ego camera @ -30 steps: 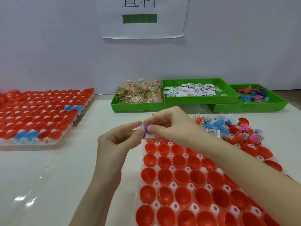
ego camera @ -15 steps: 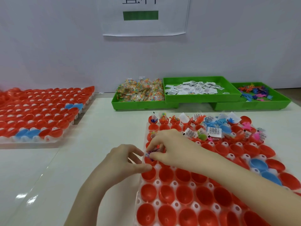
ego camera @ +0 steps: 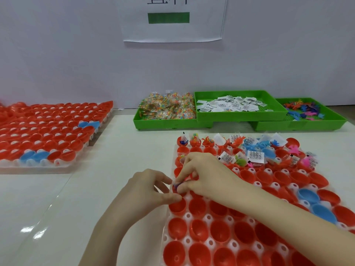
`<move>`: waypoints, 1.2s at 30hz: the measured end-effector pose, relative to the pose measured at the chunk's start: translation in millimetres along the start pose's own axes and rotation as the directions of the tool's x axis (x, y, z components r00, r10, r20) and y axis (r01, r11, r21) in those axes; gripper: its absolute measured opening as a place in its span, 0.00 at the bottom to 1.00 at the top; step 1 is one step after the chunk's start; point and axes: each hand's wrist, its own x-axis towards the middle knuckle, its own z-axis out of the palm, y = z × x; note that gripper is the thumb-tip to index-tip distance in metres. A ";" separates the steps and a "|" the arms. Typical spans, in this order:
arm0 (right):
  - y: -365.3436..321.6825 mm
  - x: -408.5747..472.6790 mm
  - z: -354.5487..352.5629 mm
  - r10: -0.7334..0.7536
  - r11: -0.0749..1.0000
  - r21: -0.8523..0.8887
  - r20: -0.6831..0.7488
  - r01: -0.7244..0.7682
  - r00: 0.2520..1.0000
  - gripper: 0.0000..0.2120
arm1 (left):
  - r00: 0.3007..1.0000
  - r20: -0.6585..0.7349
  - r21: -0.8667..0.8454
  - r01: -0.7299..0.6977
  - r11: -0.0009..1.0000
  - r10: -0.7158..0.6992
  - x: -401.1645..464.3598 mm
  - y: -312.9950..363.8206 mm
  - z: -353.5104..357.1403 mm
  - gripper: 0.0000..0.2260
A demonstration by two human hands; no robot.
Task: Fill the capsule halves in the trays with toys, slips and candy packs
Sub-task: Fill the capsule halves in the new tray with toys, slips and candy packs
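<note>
A white tray (ego camera: 166, 225) of red capsule halves lies in front of me; its far rows hold toys, slips and candy packs. At the tray's left edge my right hand (ego camera: 203, 175) pinches a small purple toy (ego camera: 175, 186) with a slip, low in a red capsule half (ego camera: 177, 191). My left hand (ego camera: 151, 187) is beside it, thumb and fingertips touching the rim of that half and the one below. The hands hide most of the toy. The capsule halves nearer to me are bare.
Three green bins stand at the back: candy packs (ego camera: 167, 108), paper slips (ego camera: 230, 105), colourful toys (ego camera: 305, 111). A second tray of red capsule halves (ego camera: 48, 131) with a few blue ones lies at the left. Two blue halves (ego camera: 315, 202) sit at the near tray's right.
Both hands came down from above the tray to its left edge, bringing the purple toy and slip into a capsule half. In the last half second they barely moved.
</note>
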 end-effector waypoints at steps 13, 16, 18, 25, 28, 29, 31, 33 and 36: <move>55.1 -4.8 -117.4 0.196 0.978 0.117 -0.257 -0.171 0.946 0.09 | 0.960 -0.281 -0.236 -0.049 0.971 -0.020 -1.3 8.2 -30.0 0.17; 130.4 -3.6 -166.2 0.388 0.910 0.064 -0.474 -0.409 0.790 0.09 | 0.896 -0.442 -0.203 -0.136 0.970 0.033 35.2 15.3 -47.0 0.07; 182.5 -5.6 -183.3 0.501 0.815 0.006 -0.506 -0.579 0.702 0.11 | 0.849 -0.523 -0.157 -0.183 0.970 0.075 73.5 22.0 -53.9 0.08; 271.4 -1.6 -177.3 0.714 0.609 -0.092 -0.371 -0.788 0.594 0.24 | 0.897 -0.441 0.273 0.146 0.951 -0.011 194.9 11.1 -59.1 0.19; 285.1 8.0 -173.3 0.783 0.540 -0.082 -0.315 -0.837 0.536 0.26 | 0.909 -0.405 0.426 0.287 0.858 -0.103 214.1 4.3 -54.4 0.21; 287.6 11.4 -174.2 0.793 0.533 -0.056 -0.316 -0.845 0.521 0.27 | 0.898 -0.421 0.425 0.320 0.847 -0.129 217.4 4.3 -51.8 0.20; 289.9 17.4 -176.8 0.790 0.543 0.008 -0.342 -0.840 0.508 0.26 | 0.867 -0.478 0.389 0.350 0.852 -0.138 220.3 6.5 -48.0 0.17; 291.4 20.1 -178.6 0.770 0.562 0.049 -0.395 -0.826 0.501 0.22 | 0.839 -0.527 0.314 0.338 0.887 -0.134 220.0 10.1 -46.8 0.12; 290.9 19.5 -177.1 0.752 0.584 0.110 -0.445 -0.804 0.486 0.14 | 0.823 -0.563 0.271 0.266 0.925 -0.072 217.7 13.1 -45.9 0.07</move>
